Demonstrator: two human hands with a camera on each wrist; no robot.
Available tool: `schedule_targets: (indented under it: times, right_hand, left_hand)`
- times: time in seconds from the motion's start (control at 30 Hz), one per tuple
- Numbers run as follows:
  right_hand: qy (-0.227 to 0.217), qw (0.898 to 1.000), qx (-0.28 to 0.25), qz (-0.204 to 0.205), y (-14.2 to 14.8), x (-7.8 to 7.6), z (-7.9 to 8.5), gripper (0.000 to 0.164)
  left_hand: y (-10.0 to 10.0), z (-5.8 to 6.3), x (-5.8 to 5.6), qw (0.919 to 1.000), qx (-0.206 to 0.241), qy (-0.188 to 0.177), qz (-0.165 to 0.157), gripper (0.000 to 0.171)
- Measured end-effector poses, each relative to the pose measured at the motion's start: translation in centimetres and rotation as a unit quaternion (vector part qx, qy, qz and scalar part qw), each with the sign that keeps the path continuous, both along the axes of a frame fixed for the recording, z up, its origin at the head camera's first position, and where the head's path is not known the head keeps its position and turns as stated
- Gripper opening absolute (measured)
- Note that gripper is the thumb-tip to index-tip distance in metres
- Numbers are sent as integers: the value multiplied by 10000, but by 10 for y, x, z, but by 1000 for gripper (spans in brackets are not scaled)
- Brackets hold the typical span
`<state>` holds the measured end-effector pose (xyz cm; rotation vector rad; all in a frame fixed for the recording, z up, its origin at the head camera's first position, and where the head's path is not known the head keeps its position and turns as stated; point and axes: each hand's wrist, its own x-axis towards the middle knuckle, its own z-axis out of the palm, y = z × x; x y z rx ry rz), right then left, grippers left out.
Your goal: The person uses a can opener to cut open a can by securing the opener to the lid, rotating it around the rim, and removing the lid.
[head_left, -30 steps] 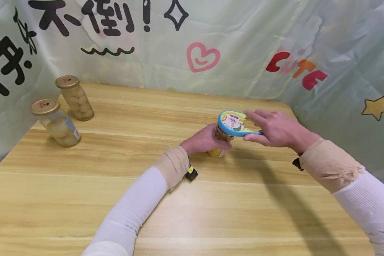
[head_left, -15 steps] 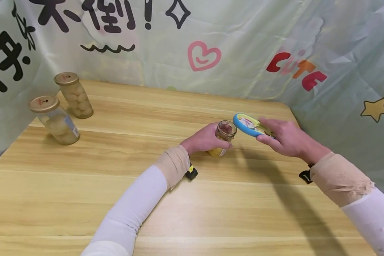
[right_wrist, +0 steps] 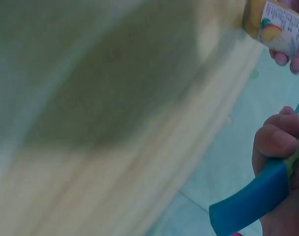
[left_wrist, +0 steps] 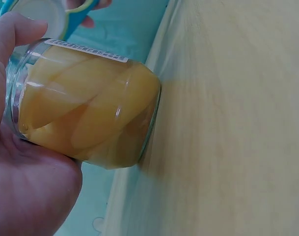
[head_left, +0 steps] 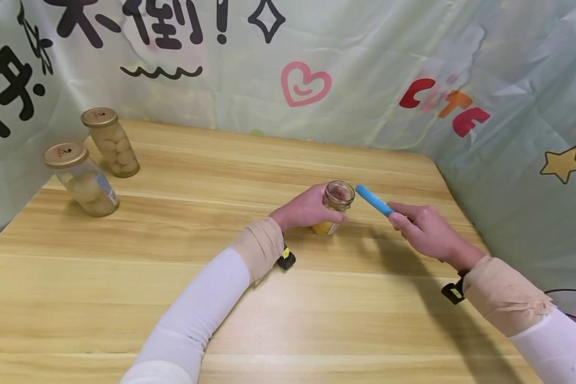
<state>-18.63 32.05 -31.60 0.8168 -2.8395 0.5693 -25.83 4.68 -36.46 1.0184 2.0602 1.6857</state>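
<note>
In the head view my left hand point(head_left: 309, 207) grips a glass jar point(head_left: 338, 196) by its upper part; the jar's mouth is uncovered. Yellow fruit pieces point(left_wrist: 90, 103) fill the jar in the left wrist view, and its base is on the table. To the right of it, my right hand point(head_left: 427, 228) holds a blue and yellow-green jar opener point(head_left: 374, 200), turned edge-on and apart from the jar. Its handle point(right_wrist: 252, 201) lies within the curled fingers in the right wrist view. A pale round disc point(left_wrist: 43, 17), perhaps the lid's underside, sits inside the opener's ring in the left wrist view.
Two jars with gold lids stand at the table's left: a nearer jar point(head_left: 88, 186) and a farther jar point(head_left: 115, 146), both holding pale round pieces. Printed cloth point(head_left: 365, 80) hangs behind and along the sides of the wooden table point(head_left: 269, 325).
The opener has come off the jar's top and moved right, exposing the open mouth. My right hand has turned it from flat to edge-on. My left hand keeps its grip in place.
</note>
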Motion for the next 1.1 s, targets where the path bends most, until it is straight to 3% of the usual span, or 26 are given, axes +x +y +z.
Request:
schedule_targets:
  times: [0.17, 0.27, 0.4, 0.53, 0.8, 0.97, 1.1]
  right_hand:
    - [-812, 9945, -558, -356, -3, 6, -8, 38]
    - [-1479, 9811, -1052, -668, -4, 12, -11, 51]
    - [-2384, 9494, -1862, -842, -9, 19, -13, 69]
    - [-2974, 9178, -2515, -767, -16, 25, -16, 74]
    - [-3819, 8678, -2974, -1121, -31, 38, -22, 85]
    - [-4353, 8278, -3305, -1270, -39, 45, -26, 92]
    - [-4668, 8069, -3409, -1216, -38, 47, -27, 97]
  left_hand:
    - [0, 0, 0, 10000, -11, 26, 39, 34]
    - [1, 0, 0, 10000, -5, 39, 27, 34]
    - [0, 0, -1, 10000, 9, 40, 24, 34]
    - [0, 1, -1, 10000, -23, -4, 80, 34]
    - [0, 1, 1, 9999, -39, -76, 91, 35]
    - [-1, 1, 1, 10000, -27, -25, 59, 34]
    - [-1, 1, 0, 10000, -53, 8, 31, 34]
